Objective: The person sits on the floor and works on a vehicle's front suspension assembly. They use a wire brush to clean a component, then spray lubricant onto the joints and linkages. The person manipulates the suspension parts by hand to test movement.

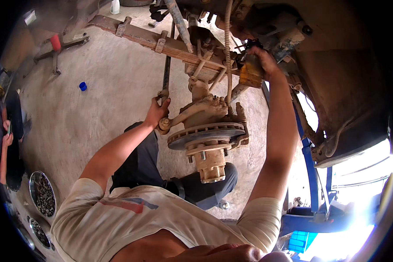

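In front of me hangs a dirty wheel hub [210, 168] with its brake disc [205, 136], below a rusty leaf spring [179, 49]. My left hand [156, 113] is closed around the joint at the end of the steering rod [166, 74], beside the steering arm [190, 114]. Raised high at the right, my right hand [266, 63] has its fingers curled at a dark part, against a yellow-brown cylindrical thing [251, 73]. What its fingers hold is hidden. A ribbed hose [229, 52] runs down between my hands.
A blue cap [83, 86] lies on the concrete floor at left, near a stand with a red part [55, 43]. Metal bowls of small hardware [43, 194] sit at lower left, near another person [8, 135]. A blue metal frame [311, 174] stands at right, beside a dark body panel [336, 96].
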Tool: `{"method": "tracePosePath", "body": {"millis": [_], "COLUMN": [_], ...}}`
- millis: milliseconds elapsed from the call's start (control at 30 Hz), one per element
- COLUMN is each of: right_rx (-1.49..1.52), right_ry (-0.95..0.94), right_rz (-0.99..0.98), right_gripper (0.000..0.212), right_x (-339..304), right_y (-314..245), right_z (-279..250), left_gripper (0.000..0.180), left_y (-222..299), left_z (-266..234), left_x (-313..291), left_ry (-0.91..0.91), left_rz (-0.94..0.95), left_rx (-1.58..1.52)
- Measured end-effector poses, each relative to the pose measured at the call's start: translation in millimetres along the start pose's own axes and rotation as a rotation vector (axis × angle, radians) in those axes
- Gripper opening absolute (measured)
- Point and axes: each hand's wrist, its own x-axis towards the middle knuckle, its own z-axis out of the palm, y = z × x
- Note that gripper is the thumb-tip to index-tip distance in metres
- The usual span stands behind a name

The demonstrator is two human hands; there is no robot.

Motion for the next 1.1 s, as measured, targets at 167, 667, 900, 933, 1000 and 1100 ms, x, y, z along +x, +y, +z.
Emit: {"method": "tracePosePath", "body": {"millis": [167,667,900,933,1000,1100], "right_rx": [-0.063,-0.138,-0.182,-0.195,-0.221,-0.200], "right_ry": [-0.064,-0.091,-0.063,-0.066,-0.070,-0.084], "right_rz": [-0.002,-0.064,-0.069,-0.068,-0.068,-0.080], "right_gripper": [0.029,0.043,0.056,0.058,0.060,0.060], "right_x": [32,65,66,66,65,70], "right_y": [-6,0,1,0,-2,-1], "right_z": [-9,-6,-8,-8,-8,-9], "left_gripper": [0.069,0.066,0.066,0.067,0.067,0.066], "left_y": [3,-11,2,4,2,4], "left_z": [5,-1,2,2,2,2], "left_x": [2,6,-2,-4,-2,-3], "left_ry": [-0.004,0.057,0.021,0.008,0.008,0.014], "left_rz": [0.030,0.045,0.010,0.000,-0.004,-0.010], "left_rx": [-0.010,0.040,0.004,-0.007,-0.006,0.001]}}
